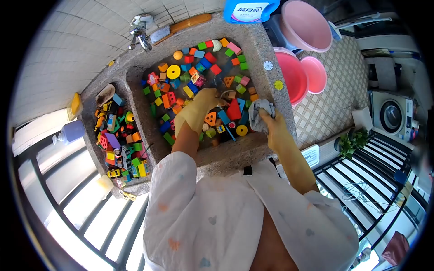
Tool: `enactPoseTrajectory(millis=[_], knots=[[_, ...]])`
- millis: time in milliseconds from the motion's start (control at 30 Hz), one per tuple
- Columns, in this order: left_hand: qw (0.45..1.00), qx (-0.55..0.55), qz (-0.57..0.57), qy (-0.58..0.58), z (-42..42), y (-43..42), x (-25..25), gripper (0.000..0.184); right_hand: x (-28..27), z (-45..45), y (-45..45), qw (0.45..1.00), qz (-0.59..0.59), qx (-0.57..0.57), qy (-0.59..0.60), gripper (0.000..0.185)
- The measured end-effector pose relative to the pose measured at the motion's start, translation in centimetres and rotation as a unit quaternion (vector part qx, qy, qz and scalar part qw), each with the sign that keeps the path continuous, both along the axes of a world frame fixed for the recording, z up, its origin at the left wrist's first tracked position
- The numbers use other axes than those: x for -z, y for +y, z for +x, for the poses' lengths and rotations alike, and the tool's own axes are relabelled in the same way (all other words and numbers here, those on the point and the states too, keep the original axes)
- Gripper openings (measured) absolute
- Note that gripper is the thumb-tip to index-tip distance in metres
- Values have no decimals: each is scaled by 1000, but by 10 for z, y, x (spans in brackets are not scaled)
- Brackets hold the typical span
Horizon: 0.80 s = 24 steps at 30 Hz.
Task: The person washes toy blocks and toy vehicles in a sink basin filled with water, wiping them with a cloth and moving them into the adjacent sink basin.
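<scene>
My left hand (200, 107), in a pale yellow glove, reaches down among the toy blocks in the large basin of the stone sink (212, 156). Its fingers point down and are mostly hidden, close to a small curved light-coloured piece (226, 94), so I cannot see whether they grip anything. At the basin's right wall, my right hand (275, 129), gloved too, is closed on a crumpled grey cloth (261, 116). Around the left hand float or lie many wooden blocks, among them a yellow ring (173, 72), a red block (233, 109) and an orange triangle (210, 119) with holes.
A smaller compartment on the left holds toy vehicles and blocks (113, 156). Along the back rim are a faucet (140, 32), a wooden-handled brush (185, 27) and a blue detergent bottle (250, 11). Pink basins (306, 25) stand at right; a soap dispenser (71, 131) is at left.
</scene>
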State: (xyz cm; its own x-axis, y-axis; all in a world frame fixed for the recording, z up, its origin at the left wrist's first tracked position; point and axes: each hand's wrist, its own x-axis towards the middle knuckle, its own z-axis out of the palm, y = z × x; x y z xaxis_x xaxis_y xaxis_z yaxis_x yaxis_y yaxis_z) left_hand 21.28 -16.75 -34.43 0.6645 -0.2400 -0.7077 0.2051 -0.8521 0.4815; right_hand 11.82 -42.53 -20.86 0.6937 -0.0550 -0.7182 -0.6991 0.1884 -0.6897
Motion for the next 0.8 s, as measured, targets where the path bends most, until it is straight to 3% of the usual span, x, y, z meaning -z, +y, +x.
enactPoseTrajectory(millis=[100, 133, 167, 200, 233, 267, 300, 333, 367, 433, 467, 500, 533, 567, 600, 633, 667, 700, 767, 800], knots=[[956, -268, -117, 0, -38, -16, -14, 54, 6, -5, 4, 998, 61, 7, -29, 41], [955, -272, -120, -1, -47, -27, 1, 54, 4, -5, 7, 998, 49, 20, -16, 42], [862, -449, -233, -34, -53, -39, 17, 51, 2, -2, 10, 999, 38, 31, -5, 43], [722, -602, -335, -61, -60, -47, 30, 49, 1, -1, 10, 999, 23, 43, 8, 44], [822, -498, -273, -34, -57, -45, -8, 50, 2, -1, 10, 999, 19, 38, 7, 44], [818, -502, -278, -34, -58, -51, -2, 50, 3, -3, 10, 999, 17, 42, 1, 45], [910, -389, -128, -67, -59, -63, 8, 50, 5, -5, 10, 999, 16, 50, -3, 46], [961, -259, 28, -97, -58, -76, 11, 51, 2, -5, 10, 999, 14, 47, -3, 46], [961, -259, 25, -97, -58, -89, 14, 51, -2, -6, 11, 998, 10, 55, 2, 45], [865, -501, -19, 11, -57, -114, 17, 53, 1, -14, 4, 998, 2, 69, 5, 45], [867, -498, -21, 12, -59, -116, 20, 53, 13, -23, -6, 989, -63, -23, -130, 44], [768, -602, -211, 59, -64, -116, 40, 55, 15, -27, -9, 974, -94, -74, -194, 43], [624, -671, -387, 101, -70, -113, 65, 57, 16, -31, -12, 950, -126, -116, -260, 43], [616, -612, -475, 144, -76, -104, 109, 58, 11, -30, -10, 930, -184, -153, -280, 43], [616, -612, -474, 144, -76, -103, 107, 58, 7, -31, -9, 919, -211, -171, -287, 43], [654, -577, -470, 135, -76, -99, 97, 56, 4, -31, -7, 907, -238, -187, -294, 44], [690, -540, -466, 126, -77, -96, 87, 55, 2, -31, -6, 949, -149, -139, -242, 45], [690, -540, -464, 128, -78, -97, 75, 55, 3, -31, -6, 964, -102, -115, -216, 45], [748, -498, -416, 144, -71, -102, 50, 59, 12, -32, -6, 978, -41, -68, -192, 45], [747, -499, -416, 143, -72, -109, 37, 59, 17, -34, -11, 979, -34, -59, -191, 45]])
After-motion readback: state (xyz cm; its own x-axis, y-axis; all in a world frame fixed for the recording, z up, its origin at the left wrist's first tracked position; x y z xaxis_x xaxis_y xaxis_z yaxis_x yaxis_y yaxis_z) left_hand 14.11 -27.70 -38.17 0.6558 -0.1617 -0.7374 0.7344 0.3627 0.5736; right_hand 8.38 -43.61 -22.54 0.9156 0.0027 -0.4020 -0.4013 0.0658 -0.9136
